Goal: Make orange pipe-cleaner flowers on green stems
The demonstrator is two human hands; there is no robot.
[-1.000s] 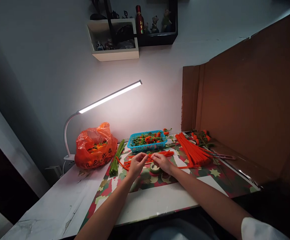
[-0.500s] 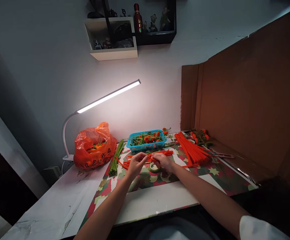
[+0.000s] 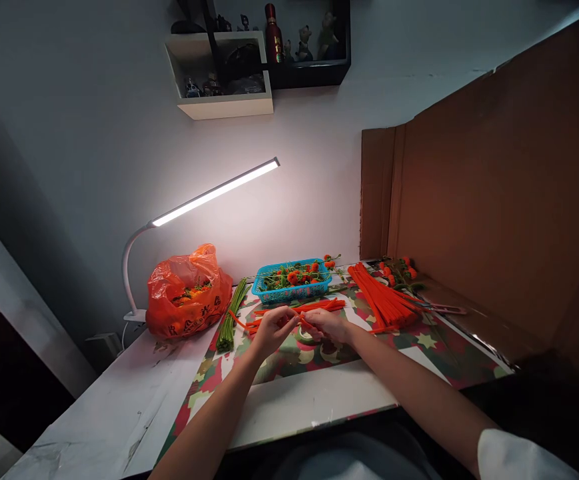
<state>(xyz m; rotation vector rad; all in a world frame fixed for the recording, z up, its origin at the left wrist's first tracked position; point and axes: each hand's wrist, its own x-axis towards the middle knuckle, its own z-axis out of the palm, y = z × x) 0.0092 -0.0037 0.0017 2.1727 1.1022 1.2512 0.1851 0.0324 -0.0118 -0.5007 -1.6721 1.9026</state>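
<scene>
My left hand [image 3: 273, 331] and my right hand [image 3: 328, 325] meet over the middle of the table with fingertips pinched close together. Between them they grip an orange pipe cleaner [image 3: 299, 319], mostly hidden by the fingers. One orange strand [image 3: 238, 321] sticks out to the left behind my left hand; whether it is the held one I cannot tell. Just behind the hands lie loose orange pipe cleaners [image 3: 326, 305]. A roll of green tape [image 3: 305, 338] sits under my right hand, partly covered.
A blue basket [image 3: 292, 293] of orange flowers stands behind. Green stems [image 3: 229, 327] and an orange plastic bag [image 3: 189, 320] are at left, beside a lit lamp [image 3: 214, 192]. At right lie a big orange bundle [image 3: 382, 297], scissors [image 3: 444, 309] and a cardboard wall [image 3: 479, 200].
Both hands stay nearly in place. My right hand has turned a little and its fingers have curled lower around the pipe cleaner. The view has shifted slightly.
</scene>
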